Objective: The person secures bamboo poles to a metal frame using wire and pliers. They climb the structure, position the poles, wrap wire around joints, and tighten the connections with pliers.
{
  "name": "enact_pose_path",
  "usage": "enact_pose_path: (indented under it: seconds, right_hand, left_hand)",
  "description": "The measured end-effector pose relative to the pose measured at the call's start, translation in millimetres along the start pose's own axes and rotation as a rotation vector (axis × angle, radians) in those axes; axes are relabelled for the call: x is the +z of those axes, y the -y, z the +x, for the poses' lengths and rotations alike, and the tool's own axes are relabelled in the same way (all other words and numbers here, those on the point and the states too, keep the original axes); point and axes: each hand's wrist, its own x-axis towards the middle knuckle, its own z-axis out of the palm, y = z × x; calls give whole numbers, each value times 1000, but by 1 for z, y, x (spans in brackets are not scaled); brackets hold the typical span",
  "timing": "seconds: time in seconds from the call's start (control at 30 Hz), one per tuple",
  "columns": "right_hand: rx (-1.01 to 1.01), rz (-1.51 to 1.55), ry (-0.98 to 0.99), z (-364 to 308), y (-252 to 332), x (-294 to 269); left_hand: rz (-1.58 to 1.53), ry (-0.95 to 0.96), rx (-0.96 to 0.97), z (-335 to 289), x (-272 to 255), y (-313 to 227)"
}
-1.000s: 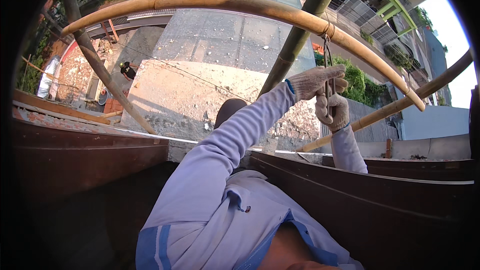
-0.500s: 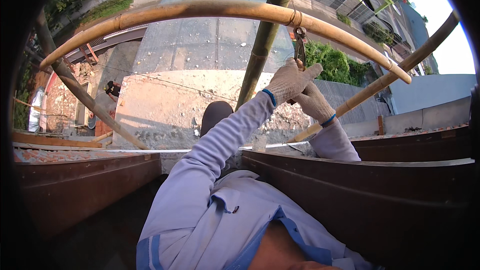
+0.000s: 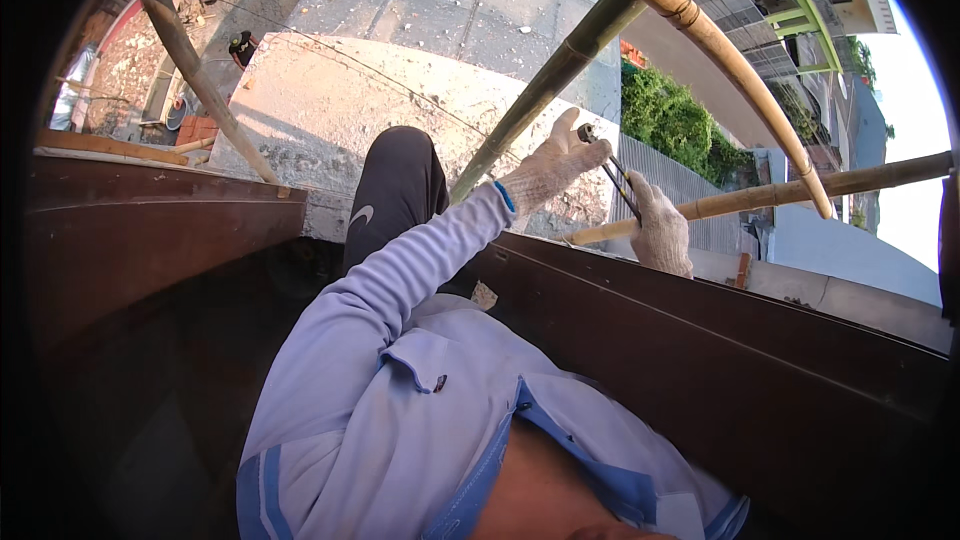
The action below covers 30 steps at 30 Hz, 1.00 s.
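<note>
Dark metal pincers [image 3: 621, 190] slant between my two hands, in front of the bamboo poles. My left hand [image 3: 548, 172], in a pale knitted glove with a blue cuff, is closed round the pincers near their rounded head, its thumb up beside it. My right hand [image 3: 662, 230], gloved the same way, is closed on the handle ends, lower and further right. Its fingers partly hide the handles. A thick greenish bamboo pole [image 3: 545, 90] passes just beyond my left hand. The yellow horizontal bamboo pole [image 3: 725, 50] stands apart from the pincers, up and to the right.
Brown steel beams [image 3: 700, 320] run left and right of me, with my bent knee [image 3: 395, 180] between them. Another bamboo pole [image 3: 830, 185] slopes behind my right hand. Far below lie a rubble-strewn slab [image 3: 350, 90], a person in dark clothes [image 3: 242, 48] and green shrubs [image 3: 665, 120].
The pincers have come away from the wire tie on the yellow bamboo pole and down towards me. My hands have moved apart along them. The view has tilted and shifted.
</note>
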Motion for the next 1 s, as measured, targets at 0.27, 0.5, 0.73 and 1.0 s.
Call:
enact_pose_path:
  seconds: [0.27, 0.5, 0.73, 1.0]
  right_hand:
    - [-60, 57, -2, 5, -46, 31]
    - [717, 707, 285, -152, -118, 217]
    - [1066, 821, 841, -332, -72, 271]
    - [458, 508, 867, -272, 113, 287]
  left_hand:
    - [836, 22, -215, -89, -25, -4]
    - [715, -692, 25, -307, -111, -112]
    - [1792, -1740, 820, -393, -184, -209]
    - [1833, -1401, 1007, -367, -279, -237]
